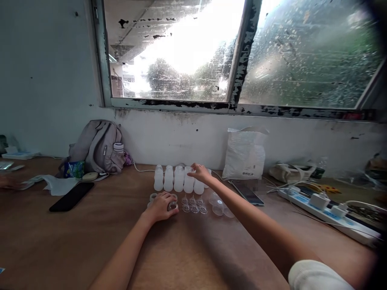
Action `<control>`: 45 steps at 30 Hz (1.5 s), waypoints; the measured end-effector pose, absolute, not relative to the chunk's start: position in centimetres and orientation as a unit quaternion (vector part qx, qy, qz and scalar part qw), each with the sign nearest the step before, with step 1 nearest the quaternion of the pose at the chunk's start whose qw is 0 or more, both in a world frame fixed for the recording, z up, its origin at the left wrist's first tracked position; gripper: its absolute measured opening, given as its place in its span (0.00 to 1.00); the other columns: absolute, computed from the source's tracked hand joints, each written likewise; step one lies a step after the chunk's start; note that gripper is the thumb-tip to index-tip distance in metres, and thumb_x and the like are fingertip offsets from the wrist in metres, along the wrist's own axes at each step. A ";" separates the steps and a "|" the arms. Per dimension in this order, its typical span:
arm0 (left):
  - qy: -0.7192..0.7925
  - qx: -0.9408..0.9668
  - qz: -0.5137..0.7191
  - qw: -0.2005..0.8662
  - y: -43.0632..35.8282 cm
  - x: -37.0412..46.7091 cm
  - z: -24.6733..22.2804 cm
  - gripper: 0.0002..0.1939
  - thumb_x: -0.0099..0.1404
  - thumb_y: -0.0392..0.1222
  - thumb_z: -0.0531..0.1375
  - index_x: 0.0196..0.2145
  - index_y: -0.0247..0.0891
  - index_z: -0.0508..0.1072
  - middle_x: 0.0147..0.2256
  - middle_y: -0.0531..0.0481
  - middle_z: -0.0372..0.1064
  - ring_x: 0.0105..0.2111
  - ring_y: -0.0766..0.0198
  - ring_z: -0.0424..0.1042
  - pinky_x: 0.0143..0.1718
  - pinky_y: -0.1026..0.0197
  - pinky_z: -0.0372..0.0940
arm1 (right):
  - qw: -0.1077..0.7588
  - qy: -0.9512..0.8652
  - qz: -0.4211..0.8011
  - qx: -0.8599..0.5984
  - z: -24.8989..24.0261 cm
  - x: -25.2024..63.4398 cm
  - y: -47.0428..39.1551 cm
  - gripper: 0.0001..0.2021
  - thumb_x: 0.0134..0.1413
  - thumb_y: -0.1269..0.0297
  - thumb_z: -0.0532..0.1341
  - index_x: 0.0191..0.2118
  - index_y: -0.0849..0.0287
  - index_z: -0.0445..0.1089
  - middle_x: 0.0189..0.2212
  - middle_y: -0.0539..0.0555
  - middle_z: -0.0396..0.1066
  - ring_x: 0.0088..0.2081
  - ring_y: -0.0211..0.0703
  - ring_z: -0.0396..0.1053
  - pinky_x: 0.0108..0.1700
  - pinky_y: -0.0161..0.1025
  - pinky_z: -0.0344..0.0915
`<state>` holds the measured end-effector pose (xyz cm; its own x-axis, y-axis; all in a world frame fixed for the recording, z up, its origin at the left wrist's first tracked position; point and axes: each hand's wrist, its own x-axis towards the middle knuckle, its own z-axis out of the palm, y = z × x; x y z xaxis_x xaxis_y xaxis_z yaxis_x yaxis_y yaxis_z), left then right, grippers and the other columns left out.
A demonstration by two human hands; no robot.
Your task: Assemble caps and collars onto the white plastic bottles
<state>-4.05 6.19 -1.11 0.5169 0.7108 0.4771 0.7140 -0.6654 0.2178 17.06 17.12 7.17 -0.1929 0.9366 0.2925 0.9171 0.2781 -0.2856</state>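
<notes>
Translucent white plastic bottles (178,183) are standing upright in a close group on a brown tabletop (175,257), near a pale wall (169,137) below a weathered window (172,60). A person is reaching in with both bare arms. The right hand (200,173) is arching over the right part of the group, its fingers bending down at the top of a bottle; whether they are gripping it or only touching it cannot be told. The left hand (162,204) is resting lower, just in front of the bottles, with its fingers curving over small clear ring-shaped pieces; one ring (173,206) is showing beside the thumb, but a firm hold cannot be made out. Between and below the hands, small clear parts (194,209) are lying in short rows, and larger clear round pieces (218,208) are lying beneath the right forearm and beside it. Farther right, a phone (246,192) is lying near an upright white bag (244,155), and a white power strip (328,217) is stretching toward the edge. To the left, a black phone (71,196) is lying before a grey backpack (92,147), while another person's hand (8,182) is showing, blurred, at the far edge.
</notes>
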 end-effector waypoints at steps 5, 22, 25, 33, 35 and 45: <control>-0.406 -0.872 -0.274 0.011 6.5 -4.3 -1.4 0.18 0.52 0.52 0.58 0.40 0.42 0.68 0.39 0.50 0.67 0.43 0.60 0.63 0.46 0.59 0.58 | 0.198 -0.768 0.030 -0.608 7.3 17.1 17.0 0.20 0.44 0.59 0.59 0.45 0.58 0.59 0.40 0.56 0.68 0.44 0.49 0.63 0.38 0.38 0.56; -0.400 -0.875 -0.272 0.000 6.6 -4.4 -1.4 0.17 0.51 0.52 0.60 0.37 0.43 0.70 0.40 0.50 0.66 0.43 0.60 0.63 0.46 0.58 0.58 | 0.255 -0.772 0.001 -0.582 7.4 17.4 15.5 0.22 0.45 0.57 0.59 0.46 0.60 0.59 0.38 0.59 0.67 0.44 0.52 0.62 0.41 0.43 0.56; -0.399 -0.876 -0.269 0.003 6.6 -4.3 -1.5 0.17 0.49 0.51 0.61 0.37 0.42 0.69 0.39 0.50 0.67 0.43 0.60 0.63 0.46 0.57 0.57 | 0.301 -0.776 -0.026 -0.553 6.0 17.3 12.1 0.15 0.52 0.63 0.53 0.46 0.61 0.59 0.41 0.59 0.65 0.46 0.47 0.60 0.44 0.41 0.55; -0.385 -0.880 -0.277 0.012 6.1 -3.9 -1.1 0.17 0.48 0.51 0.61 0.35 0.41 0.69 0.37 0.50 0.67 0.41 0.60 0.64 0.45 0.58 0.59 | 0.287 -0.845 -0.018 -0.451 -2.7 16.3 2.4 0.08 0.53 0.68 0.50 0.33 0.57 0.67 0.32 0.54 0.66 0.33 0.40 0.65 0.34 0.34 0.60; -0.391 -0.873 -0.291 0.019 6.0 -3.8 -0.9 0.16 0.50 0.51 0.60 0.35 0.40 0.68 0.36 0.50 0.68 0.40 0.60 0.65 0.44 0.58 0.60 | 0.291 -0.842 -0.023 -0.454 -3.1 16.2 2.0 0.09 0.52 0.69 0.51 0.36 0.56 0.67 0.36 0.55 0.65 0.36 0.40 0.64 0.37 0.35 0.60; -0.410 -0.842 -0.341 0.080 6.5 -3.8 -1.1 0.17 0.56 0.48 0.56 0.42 0.39 0.65 0.39 0.47 0.68 0.39 0.59 0.66 0.43 0.57 0.62 | 0.244 -0.838 -0.048 -0.486 -3.3 16.0 2.3 0.15 0.53 0.66 0.51 0.46 0.52 0.65 0.45 0.57 0.64 0.45 0.49 0.60 0.45 0.46 0.56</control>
<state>-3.81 6.55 -1.11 0.4319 0.6361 0.6394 0.7448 -0.6513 0.1449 15.99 2.31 -3.30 -0.4082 0.7911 0.4555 0.8383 0.5224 -0.1561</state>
